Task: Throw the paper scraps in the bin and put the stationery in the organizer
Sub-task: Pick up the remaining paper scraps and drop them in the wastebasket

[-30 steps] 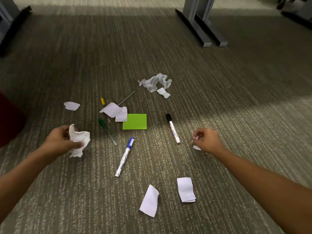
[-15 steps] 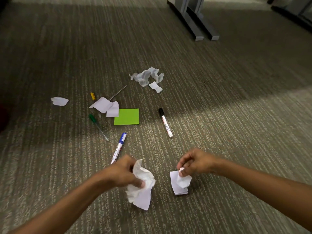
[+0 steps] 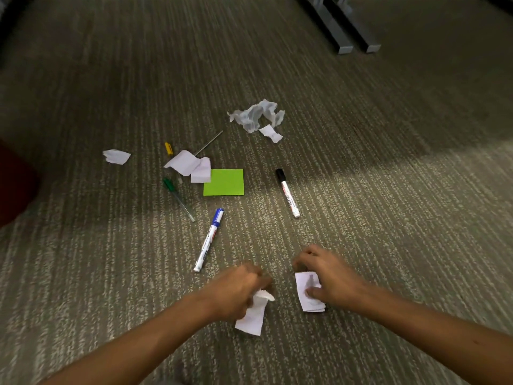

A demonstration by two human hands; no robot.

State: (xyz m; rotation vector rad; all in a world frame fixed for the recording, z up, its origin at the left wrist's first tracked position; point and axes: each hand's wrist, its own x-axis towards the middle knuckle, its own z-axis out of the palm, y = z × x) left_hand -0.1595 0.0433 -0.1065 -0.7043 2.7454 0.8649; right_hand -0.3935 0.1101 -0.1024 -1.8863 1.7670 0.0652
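Observation:
My left hand (image 3: 236,290) is closed around crumpled white paper, with a flat scrap (image 3: 251,319) hanging under its fingers. My right hand (image 3: 327,276) presses on a folded white scrap (image 3: 308,294) lying on the carpet, thumb and fingers pinching it. Farther out lie a blue-capped marker (image 3: 208,240), a black-capped marker (image 3: 287,192), a green pen (image 3: 177,197), a yellow-capped pen (image 3: 168,148) and a green sticky-note pad (image 3: 223,182). More scraps: a crumpled wad (image 3: 254,116), a small piece (image 3: 270,133), folded pieces (image 3: 190,165), one at the left (image 3: 116,156).
Everything lies on a striped grey carpet. Grey metal table feet (image 3: 344,31) stand at the far right. A dark red object (image 3: 14,187) sits at the left edge. Neither a bin nor an organizer is in view.
Both hands came from beside the markers toward me to the two near scraps. The left hand's crumpled paper now sits over the flat scrap; the right hand has settled on the folded scrap.

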